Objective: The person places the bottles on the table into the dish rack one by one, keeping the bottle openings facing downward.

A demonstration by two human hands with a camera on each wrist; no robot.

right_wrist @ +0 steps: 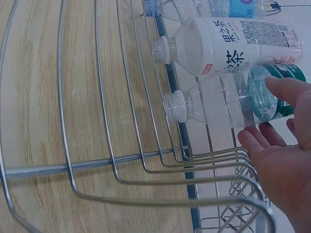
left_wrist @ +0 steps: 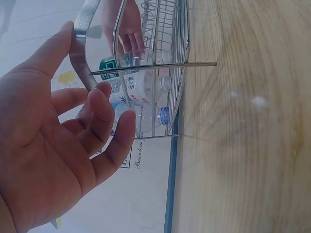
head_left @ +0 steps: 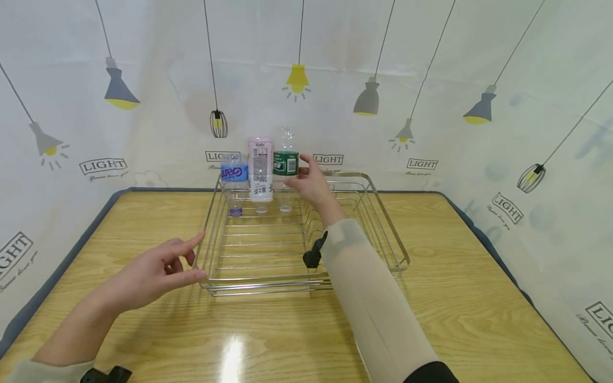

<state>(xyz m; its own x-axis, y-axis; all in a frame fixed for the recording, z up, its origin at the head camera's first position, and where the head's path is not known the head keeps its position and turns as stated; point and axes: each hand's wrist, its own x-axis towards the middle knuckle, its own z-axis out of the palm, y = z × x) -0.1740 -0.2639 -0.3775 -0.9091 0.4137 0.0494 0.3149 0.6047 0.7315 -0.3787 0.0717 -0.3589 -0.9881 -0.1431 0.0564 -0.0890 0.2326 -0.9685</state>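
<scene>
A chrome wire dish rack (head_left: 261, 279) stands on the wooden table. Three clear plastic bottles are lined up upside down at its back left: one with a blue label (head_left: 234, 173), a white-and-pink labelled bottle (head_left: 261, 170), and a green-labelled bottle (head_left: 286, 162). My right hand (head_left: 313, 183) holds the green-labelled bottle from its right side, thumb (right_wrist: 279, 90) across the label. The neck of that bottle points down at the rack wires. My left hand (head_left: 158, 271) touches the rack's left front corner with spread thumb and forefinger; its other fingers (left_wrist: 99, 121) are loosely bent.
Raised wire dividers (right_wrist: 214, 199) run along the rack's right part. Behind the table hangs a pale cloth (head_left: 335, 32) printed with lamps, with a dark blue edge (head_left: 469, 223). Bare wooden table top (head_left: 268, 340) lies in front of the rack.
</scene>
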